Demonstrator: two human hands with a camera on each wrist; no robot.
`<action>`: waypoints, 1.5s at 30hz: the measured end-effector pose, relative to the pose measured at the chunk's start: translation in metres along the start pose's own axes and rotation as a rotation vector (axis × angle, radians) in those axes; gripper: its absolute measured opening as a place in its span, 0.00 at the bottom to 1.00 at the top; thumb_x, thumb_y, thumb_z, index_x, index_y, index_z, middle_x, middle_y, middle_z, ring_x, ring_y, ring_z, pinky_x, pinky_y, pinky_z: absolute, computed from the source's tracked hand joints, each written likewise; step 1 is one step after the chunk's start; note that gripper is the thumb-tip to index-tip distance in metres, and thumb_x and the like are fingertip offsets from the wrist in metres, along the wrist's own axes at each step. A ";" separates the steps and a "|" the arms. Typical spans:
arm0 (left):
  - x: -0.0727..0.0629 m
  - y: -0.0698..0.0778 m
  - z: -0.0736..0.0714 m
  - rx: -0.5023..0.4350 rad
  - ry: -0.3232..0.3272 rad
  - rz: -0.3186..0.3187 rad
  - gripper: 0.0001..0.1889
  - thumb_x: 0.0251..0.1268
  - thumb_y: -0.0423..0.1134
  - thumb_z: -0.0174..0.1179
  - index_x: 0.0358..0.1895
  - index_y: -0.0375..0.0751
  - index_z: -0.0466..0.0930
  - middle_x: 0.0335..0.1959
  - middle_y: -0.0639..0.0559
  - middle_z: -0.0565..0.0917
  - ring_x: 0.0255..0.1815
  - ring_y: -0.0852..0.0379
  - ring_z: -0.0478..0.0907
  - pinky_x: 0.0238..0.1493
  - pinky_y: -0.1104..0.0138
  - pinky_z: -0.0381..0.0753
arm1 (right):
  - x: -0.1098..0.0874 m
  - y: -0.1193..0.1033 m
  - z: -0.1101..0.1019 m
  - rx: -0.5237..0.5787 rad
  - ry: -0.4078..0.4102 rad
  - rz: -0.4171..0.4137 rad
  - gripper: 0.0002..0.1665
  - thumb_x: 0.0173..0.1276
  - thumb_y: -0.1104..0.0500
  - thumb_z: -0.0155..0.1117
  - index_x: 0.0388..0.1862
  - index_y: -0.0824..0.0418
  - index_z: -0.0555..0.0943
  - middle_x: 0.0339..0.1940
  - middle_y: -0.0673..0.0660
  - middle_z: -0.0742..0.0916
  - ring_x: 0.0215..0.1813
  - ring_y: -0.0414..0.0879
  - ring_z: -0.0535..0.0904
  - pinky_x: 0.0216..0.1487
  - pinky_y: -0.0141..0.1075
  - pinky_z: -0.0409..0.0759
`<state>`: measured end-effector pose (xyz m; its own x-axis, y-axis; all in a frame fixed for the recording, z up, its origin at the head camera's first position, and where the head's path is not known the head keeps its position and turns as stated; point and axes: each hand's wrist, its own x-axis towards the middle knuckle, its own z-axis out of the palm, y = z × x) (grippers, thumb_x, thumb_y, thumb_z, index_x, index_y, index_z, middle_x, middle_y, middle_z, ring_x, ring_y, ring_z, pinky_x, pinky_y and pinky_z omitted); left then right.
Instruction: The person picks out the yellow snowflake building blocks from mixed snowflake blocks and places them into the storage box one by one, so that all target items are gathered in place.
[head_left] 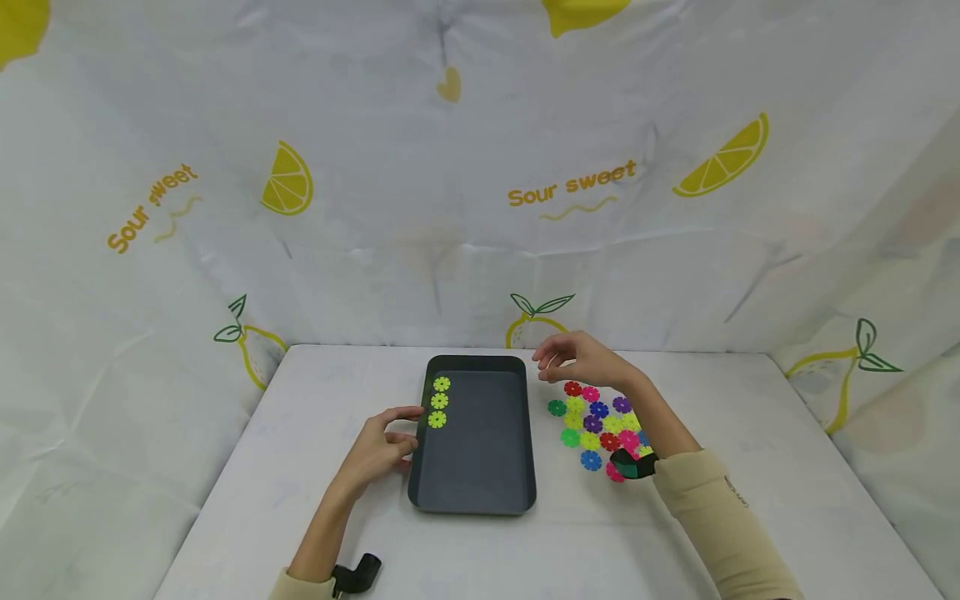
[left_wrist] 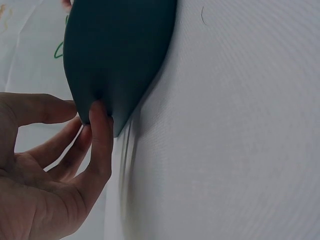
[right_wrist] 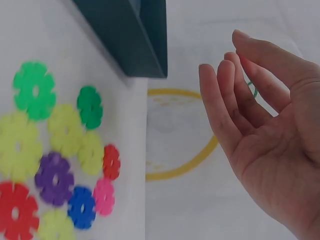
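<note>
My left hand (head_left: 382,442) is at the left side of a dark grey rectangular tray (head_left: 476,492), fingertips bent against its rim and outer wall. In the left wrist view, fingers of the left hand (left_wrist: 55,185) meet the dark tray wall (left_wrist: 120,55) from both sides of its edge. Three yellow notched plastic discs (head_left: 439,401) lie in a column along the tray's inner left side. My right hand (head_left: 585,360) hovers past the tray's far right corner, raised above the table. In the right wrist view the right hand (right_wrist: 270,115) has loosely bent fingers and nothing between them.
On the table (head_left: 480,558), right of the tray, lies a loose pile of notched discs: purple (head_left: 592,423), blue (head_left: 591,460), green (head_left: 557,407), red, pink and yellow. My right forearm (head_left: 663,417) passes over the pile. A lemon-printed white curtain (head_left: 420,292) hangs behind the table.
</note>
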<state>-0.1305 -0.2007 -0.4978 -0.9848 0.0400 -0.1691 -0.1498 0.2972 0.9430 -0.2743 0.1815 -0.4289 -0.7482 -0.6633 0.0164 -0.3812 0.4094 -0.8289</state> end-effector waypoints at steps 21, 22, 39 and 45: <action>0.000 -0.002 0.001 -0.007 -0.005 0.006 0.29 0.67 0.25 0.63 0.72 0.41 0.80 0.71 0.39 0.82 0.43 0.51 0.91 0.36 0.61 0.92 | -0.045 0.057 -0.003 -0.026 -0.060 0.120 0.21 0.71 0.63 0.75 0.60 0.71 0.85 0.53 0.68 0.90 0.50 0.52 0.87 0.51 0.27 0.87; 0.000 -0.002 0.001 -0.008 -0.006 0.006 0.29 0.67 0.25 0.63 0.72 0.41 0.80 0.71 0.39 0.82 0.43 0.51 0.91 0.36 0.61 0.92 | -0.046 0.059 -0.002 -0.028 -0.055 0.136 0.21 0.71 0.63 0.75 0.60 0.70 0.86 0.54 0.67 0.91 0.50 0.51 0.87 0.51 0.27 0.87; 0.000 -0.001 -0.001 -0.005 -0.001 0.003 0.28 0.68 0.26 0.63 0.72 0.42 0.81 0.71 0.39 0.82 0.44 0.51 0.91 0.37 0.59 0.92 | -0.046 0.084 0.001 -0.103 -0.024 0.196 0.20 0.68 0.62 0.79 0.58 0.64 0.90 0.44 0.60 0.88 0.41 0.47 0.76 0.38 0.26 0.79; 0.000 -0.001 -0.001 -0.008 -0.001 0.003 0.28 0.68 0.26 0.63 0.72 0.42 0.80 0.72 0.39 0.82 0.45 0.51 0.91 0.38 0.58 0.93 | -0.044 0.085 0.001 -0.120 -0.038 0.196 0.20 0.68 0.60 0.79 0.58 0.63 0.90 0.44 0.60 0.87 0.41 0.46 0.74 0.37 0.27 0.76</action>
<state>-0.1302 -0.2016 -0.4987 -0.9852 0.0414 -0.1660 -0.1472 0.2897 0.9457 -0.2731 0.2455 -0.5005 -0.7938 -0.5864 -0.1613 -0.2945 0.6027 -0.7416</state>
